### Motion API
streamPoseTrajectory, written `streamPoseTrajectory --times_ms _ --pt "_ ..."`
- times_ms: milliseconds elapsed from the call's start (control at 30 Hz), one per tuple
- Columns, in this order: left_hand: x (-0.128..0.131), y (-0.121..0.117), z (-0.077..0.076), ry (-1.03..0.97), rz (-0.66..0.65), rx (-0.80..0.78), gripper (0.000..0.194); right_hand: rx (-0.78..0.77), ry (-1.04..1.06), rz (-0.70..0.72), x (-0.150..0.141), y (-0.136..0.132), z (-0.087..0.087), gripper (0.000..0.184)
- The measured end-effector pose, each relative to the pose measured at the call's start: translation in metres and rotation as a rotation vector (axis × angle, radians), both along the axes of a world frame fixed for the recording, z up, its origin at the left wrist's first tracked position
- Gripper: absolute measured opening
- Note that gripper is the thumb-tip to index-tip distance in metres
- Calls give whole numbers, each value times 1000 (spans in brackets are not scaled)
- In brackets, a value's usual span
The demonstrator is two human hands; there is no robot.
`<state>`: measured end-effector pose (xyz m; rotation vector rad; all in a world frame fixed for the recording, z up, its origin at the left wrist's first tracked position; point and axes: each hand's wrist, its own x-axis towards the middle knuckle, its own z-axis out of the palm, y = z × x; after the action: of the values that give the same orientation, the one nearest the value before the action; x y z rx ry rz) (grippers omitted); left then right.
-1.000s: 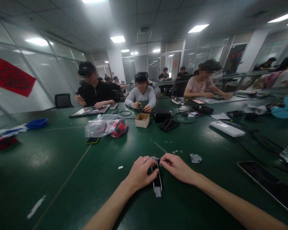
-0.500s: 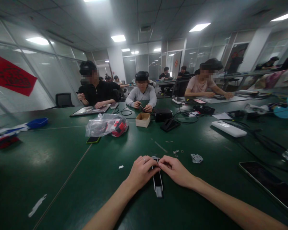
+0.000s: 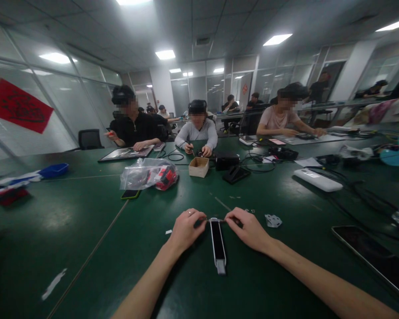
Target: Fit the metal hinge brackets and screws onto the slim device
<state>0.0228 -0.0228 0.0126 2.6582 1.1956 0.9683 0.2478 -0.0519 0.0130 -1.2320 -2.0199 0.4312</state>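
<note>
Flat on the green table lies a long, narrow device (image 3: 218, 243) with a black face, a pale rim and a grey block at its near end. A thin strip or cord (image 3: 223, 220) shows on both sides of its far end; its exact kind is too small to make out. My left hand (image 3: 185, 230), with a ring on one finger, is closed in a pinch on the strip's left side. On the right side my right hand (image 3: 249, 230) pinches it too, fingers curled. Neither hand covers the device's face.
A grey perforated bracket (image 3: 273, 220) and a large smartphone (image 3: 372, 261) lie to the right. A small open box (image 3: 198, 168), a clear bag (image 3: 136, 175) with red and black items, and a white oblong case (image 3: 317, 179) stand farther off. Co-workers sit across the table.
My left hand has moved left, off the device's face, and my right hand has shifted slightly right. A thin strip now shows between their fingertips at the device's far end.
</note>
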Motion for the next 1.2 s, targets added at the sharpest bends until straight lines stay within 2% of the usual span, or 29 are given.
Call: streamPoseTrajectory --times_ms 133,333,533,1200 --pt "-10 8 -4 -4 32 -85 13 -26 -50 -29 6 7 -6 17" --pt "-7 6 -5 31 22 -155 10 -48 -94 -7 6 10 -15 19" --pt "-3 5 -5 42 22 -183 10 -92 -122 10 5 10 -13 19" --pt "-5 6 -4 68 4 -285 18 -104 -137 20 4 11 -12 21"
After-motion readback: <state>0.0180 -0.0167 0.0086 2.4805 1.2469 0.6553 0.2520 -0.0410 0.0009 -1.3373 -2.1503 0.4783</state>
